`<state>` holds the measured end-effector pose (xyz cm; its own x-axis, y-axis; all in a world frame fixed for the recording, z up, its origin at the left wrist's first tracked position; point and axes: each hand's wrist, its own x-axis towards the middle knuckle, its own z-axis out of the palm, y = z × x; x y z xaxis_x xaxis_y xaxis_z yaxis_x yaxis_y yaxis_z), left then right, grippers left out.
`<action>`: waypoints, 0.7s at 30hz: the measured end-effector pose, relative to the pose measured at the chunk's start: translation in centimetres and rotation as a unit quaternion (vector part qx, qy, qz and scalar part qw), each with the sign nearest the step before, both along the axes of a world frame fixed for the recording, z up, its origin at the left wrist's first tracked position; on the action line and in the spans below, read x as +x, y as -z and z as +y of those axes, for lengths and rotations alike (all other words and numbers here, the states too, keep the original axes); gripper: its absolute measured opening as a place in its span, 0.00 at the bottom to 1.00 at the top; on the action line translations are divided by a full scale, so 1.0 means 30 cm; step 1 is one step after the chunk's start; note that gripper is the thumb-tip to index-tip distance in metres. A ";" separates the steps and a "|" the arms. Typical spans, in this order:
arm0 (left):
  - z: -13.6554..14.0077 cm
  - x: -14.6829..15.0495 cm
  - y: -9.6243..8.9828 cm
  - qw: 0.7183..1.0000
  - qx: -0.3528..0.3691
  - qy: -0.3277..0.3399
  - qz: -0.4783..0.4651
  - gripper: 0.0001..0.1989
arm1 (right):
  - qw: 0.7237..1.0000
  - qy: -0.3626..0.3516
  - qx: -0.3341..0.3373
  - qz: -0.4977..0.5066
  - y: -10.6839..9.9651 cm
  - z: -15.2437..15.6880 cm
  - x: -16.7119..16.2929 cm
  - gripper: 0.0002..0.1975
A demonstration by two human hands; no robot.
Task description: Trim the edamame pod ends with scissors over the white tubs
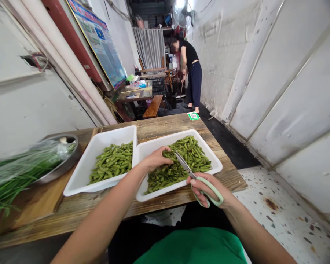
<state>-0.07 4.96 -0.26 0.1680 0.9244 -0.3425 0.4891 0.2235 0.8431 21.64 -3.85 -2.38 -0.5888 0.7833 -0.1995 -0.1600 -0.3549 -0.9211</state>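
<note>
My right hand [209,189] grips a pair of scissors [184,164] with pale green handles. The blades point up and left over the right-hand white tray [178,136] and look closed or nearly so. That tray holds many green soybean pods [191,150]. My left hand [158,158] reaches in over the pods from the left, thumb and index finger apart, close to the scissor tips. Whether a pod touches its fingers is hard to make out. Beside it stands a second white tray [79,178] with more pods [112,161], partly behind my left forearm.
Both trays stand on a wooden table [154,124]. At left, a metal bowl [77,154] and long green stalks [13,183] under plastic lie by a wooden board [41,209]. Farther back are a bench [153,106], a cluttered table [134,96], and a person [192,69] holding a long-handled tool.
</note>
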 end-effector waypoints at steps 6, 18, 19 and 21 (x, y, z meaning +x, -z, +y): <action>0.000 0.053 -0.056 0.994 0.096 0.037 -0.031 0.35 | 0.999 0.033 0.004 0.002 -0.002 -0.013 0.000 0.15; -0.003 0.129 -0.081 0.948 0.230 0.209 0.067 0.42 | 0.988 0.142 0.053 -0.012 -0.003 -0.027 0.042 0.17; -0.007 0.134 -0.092 0.942 0.243 0.218 0.079 0.41 | 0.987 0.150 0.058 -0.013 -0.002 -0.027 0.048 0.16; -0.011 0.131 -0.116 0.928 0.274 0.235 0.097 0.40 | 0.983 0.167 0.069 -0.016 -0.001 -0.024 0.059 0.16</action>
<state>3.86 4.63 3.21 0.5805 0.8090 0.0922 0.5778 -0.4891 0.6534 23.42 -4.56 -2.35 -0.2893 0.9529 -0.0915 -0.2172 -0.1584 -0.9632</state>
